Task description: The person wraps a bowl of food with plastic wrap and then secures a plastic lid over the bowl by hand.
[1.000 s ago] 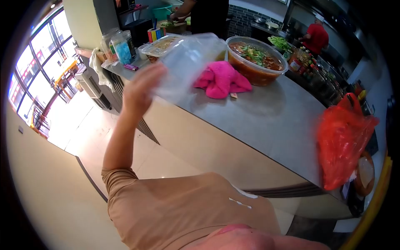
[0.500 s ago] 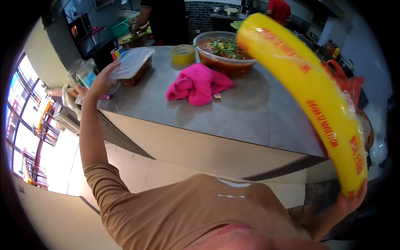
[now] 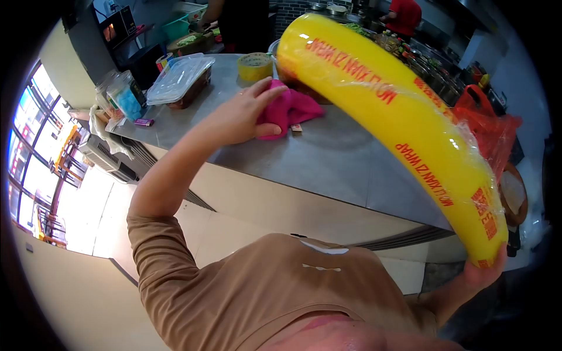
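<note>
My right hand (image 3: 485, 274) is closed around the lower end of a long yellow roll of plastic wrap (image 3: 392, 111) with red print. The roll slants up and left across the counter and looks curved in this lens. My left hand (image 3: 243, 120) is at the left side of a bright pink cloth (image 3: 301, 108), with thumb and fingers apart; part of the cloth is behind it, and whether it touches is unclear. Behind the roll's upper end, the large food bowl is almost wholly covered. A roll of yellow tape (image 3: 256, 68) stands just beyond the cloth.
On the grey counter (image 3: 339, 158) a lidded plastic food container (image 3: 181, 79) sits at left, near clear jars (image 3: 126, 96). A red plastic bag (image 3: 489, 120) is at right. Across the counter are a person in dark clothes (image 3: 246, 26) and another in red (image 3: 404, 17).
My left hand has left the lidded container and moved right to the pink cloth. The plastic wrap roll's upper end has swung left, covering the food bowl.
</note>
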